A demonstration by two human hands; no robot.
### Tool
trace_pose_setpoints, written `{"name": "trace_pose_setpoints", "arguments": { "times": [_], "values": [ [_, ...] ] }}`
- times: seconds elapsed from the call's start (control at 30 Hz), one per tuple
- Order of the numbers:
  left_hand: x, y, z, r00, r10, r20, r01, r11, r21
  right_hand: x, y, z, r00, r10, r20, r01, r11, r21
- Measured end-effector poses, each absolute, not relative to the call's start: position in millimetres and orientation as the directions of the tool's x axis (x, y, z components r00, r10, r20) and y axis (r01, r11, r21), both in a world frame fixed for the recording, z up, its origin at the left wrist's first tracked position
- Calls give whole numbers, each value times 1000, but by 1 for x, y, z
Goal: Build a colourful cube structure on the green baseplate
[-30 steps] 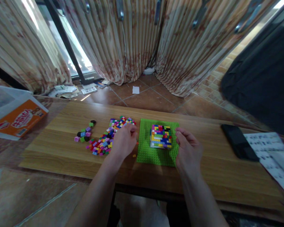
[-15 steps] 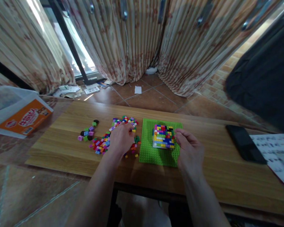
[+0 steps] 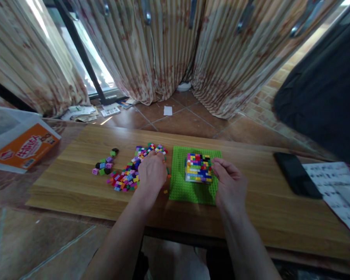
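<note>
My left hand (image 3: pixel 153 171) is over the right part of a loose pile of small coloured toy bricks (image 3: pixel 128 177). Its fingers curl down and together, and its own back hides the tips and anything between them. At the right side of a multicoloured brick block (image 3: pixel 198 168), my right hand (image 3: pixel 231 179) is closed in a pinch. Its thumb and index fingertips come up to the block's right edge; whatever they pinch is too small to make out. The block stands on a green studded baseplate (image 3: pixel 177 190).
Larger bricks (image 3: pixel 107 165) lie in a group left of the pile. A clear plastic tub (image 3: pixel 10 124) with an orange label stands beyond the table's left end. A black phone (image 3: pixel 297 175) and printed sheets (image 3: pixel 332 182) lie at the right of the wooden table (image 3: pixel 268 210).
The whole view has shifted slightly left. Against the pile, my left hand has moved a little right and nearer, covering loose bricks seen before. My right hand keeps its pinch beside the block.
</note>
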State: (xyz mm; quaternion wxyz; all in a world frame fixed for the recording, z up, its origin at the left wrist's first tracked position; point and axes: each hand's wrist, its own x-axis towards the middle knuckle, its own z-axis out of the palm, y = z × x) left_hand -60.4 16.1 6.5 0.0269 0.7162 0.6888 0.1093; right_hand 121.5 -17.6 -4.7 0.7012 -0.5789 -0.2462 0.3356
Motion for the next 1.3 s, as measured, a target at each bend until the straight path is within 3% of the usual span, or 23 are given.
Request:
{"name": "trace_pose_setpoints", "arguments": {
  "times": [0.13, 0.27, 0.4, 0.53, 0.63, 1.03, 1.3],
  "values": [
    [-58, 15, 10, 56, 993, 104, 964, -81, 253, 122, -17, -6, 658, 752, -34, -173, 107, -979],
    [-55, 16, 13, 69, 993, 91, 868, -105, 485, 122, -17, -5, 659, 752, -32, -166, 104, -981],
    [-47, 16, 11, 121, 985, 121, 622, -170, 764, 121, -18, -4, 655, 753, -53, -184, 91, -979],
    [-38, 12, 7, 122, 988, 95, 390, -136, 911, 121, -18, -3, 660, 750, -53, -191, 100, -976],
    [-32, 10, 4, 119, 989, 87, 330, -122, 936, 121, -17, -3, 659, 748, -72, -205, 87, -975],
    [-30, 4, -3, 92, 982, 167, 468, -190, 863, 120, -18, 0, 654, 752, -85, -221, 82, -972],
    [-27, 1, 2, 148, 977, 155, 414, -204, 887, 119, -18, -2, 645, 761, -60, -186, 81, -979]
  ]
}}
